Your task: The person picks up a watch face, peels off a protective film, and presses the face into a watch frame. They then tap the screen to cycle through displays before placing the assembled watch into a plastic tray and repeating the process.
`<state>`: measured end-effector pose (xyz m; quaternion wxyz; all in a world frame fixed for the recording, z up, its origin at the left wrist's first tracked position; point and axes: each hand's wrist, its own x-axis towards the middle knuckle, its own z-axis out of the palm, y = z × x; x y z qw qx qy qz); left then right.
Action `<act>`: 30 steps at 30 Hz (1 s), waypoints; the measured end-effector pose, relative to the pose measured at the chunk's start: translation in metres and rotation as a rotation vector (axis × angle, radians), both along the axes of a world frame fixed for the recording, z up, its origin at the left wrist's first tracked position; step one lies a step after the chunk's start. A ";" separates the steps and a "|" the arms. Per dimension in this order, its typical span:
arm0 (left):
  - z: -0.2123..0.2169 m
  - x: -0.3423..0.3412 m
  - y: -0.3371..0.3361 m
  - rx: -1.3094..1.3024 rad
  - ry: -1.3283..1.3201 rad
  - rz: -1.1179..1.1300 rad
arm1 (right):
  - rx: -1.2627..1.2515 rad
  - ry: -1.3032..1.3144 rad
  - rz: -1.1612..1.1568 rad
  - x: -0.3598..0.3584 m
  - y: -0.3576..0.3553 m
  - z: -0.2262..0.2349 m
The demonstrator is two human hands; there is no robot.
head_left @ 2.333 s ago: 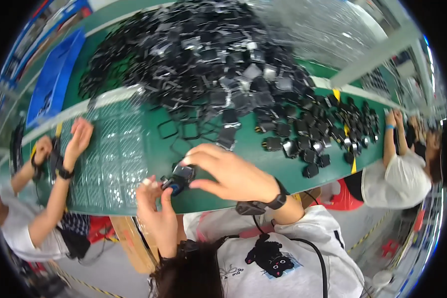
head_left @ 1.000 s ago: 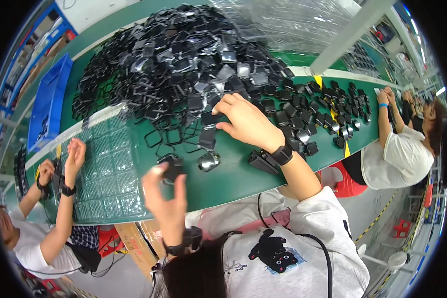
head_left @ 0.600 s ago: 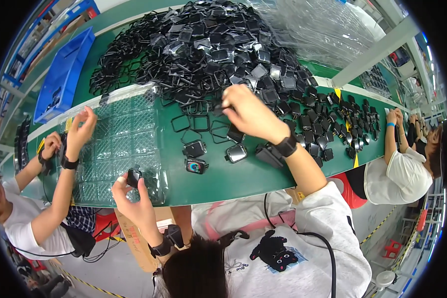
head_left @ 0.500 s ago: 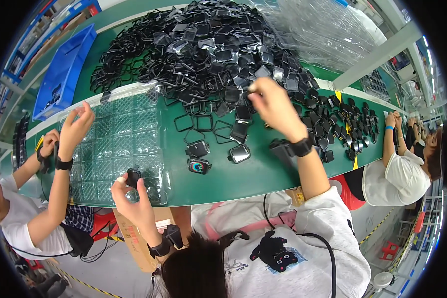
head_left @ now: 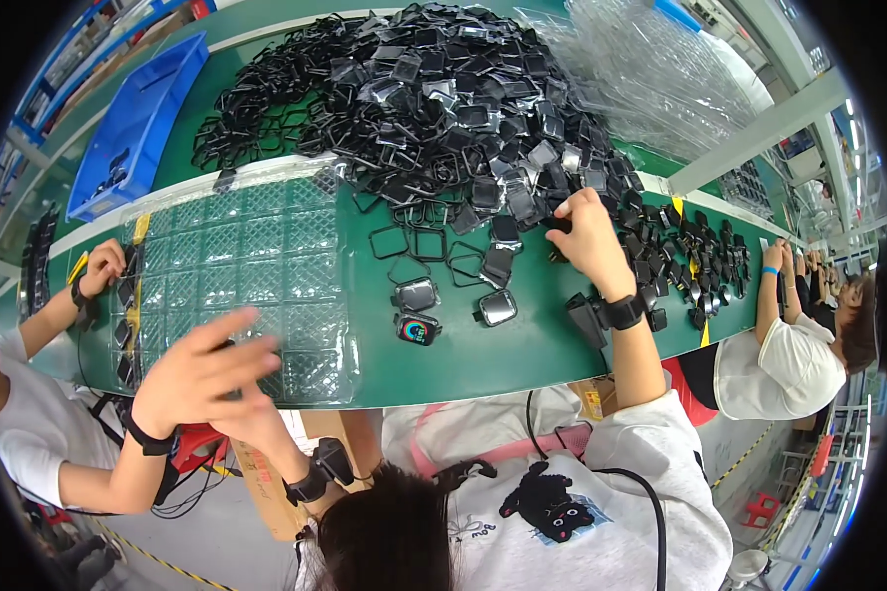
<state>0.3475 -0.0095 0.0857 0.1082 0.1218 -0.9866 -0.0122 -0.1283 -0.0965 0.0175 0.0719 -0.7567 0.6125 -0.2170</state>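
My right hand (head_left: pixel 593 236) is at the near right edge of a heap of black watch cases and covers (head_left: pixel 463 108). Its fingers are pinched together around a small dark piece, too hidden to name. A co-worker's hand (head_left: pixel 202 374) crosses over my left hand (head_left: pixel 256 422) at the table's front edge, hiding its fingers. Whether my left hand holds anything does not show. Between my hands lie a watch with a lit screen (head_left: pixel 417 329), a dark square watch case (head_left: pixel 416 294) and a case with a pale face (head_left: pixel 498 308). Thin black square frames (head_left: pixel 429 244) lie just beyond.
A clear plastic compartment tray (head_left: pixel 256 256) lies on the left of the green table. Behind it is a blue bin (head_left: pixel 133 138). Small black parts (head_left: pixel 690 251) are spread at the right. Clear plastic sheets (head_left: pixel 660 69) are piled at the back, by a metal post (head_left: pixel 759 133).
My right hand has moved right and nearer from the heap's middle. The co-worker's hand has come down over my left hand, and the black watch case held there no longer shows.
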 end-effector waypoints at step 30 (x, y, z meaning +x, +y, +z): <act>-0.089 -0.037 0.086 0.440 2.242 0.627 | 0.527 -1.232 0.978 0.288 0.038 0.009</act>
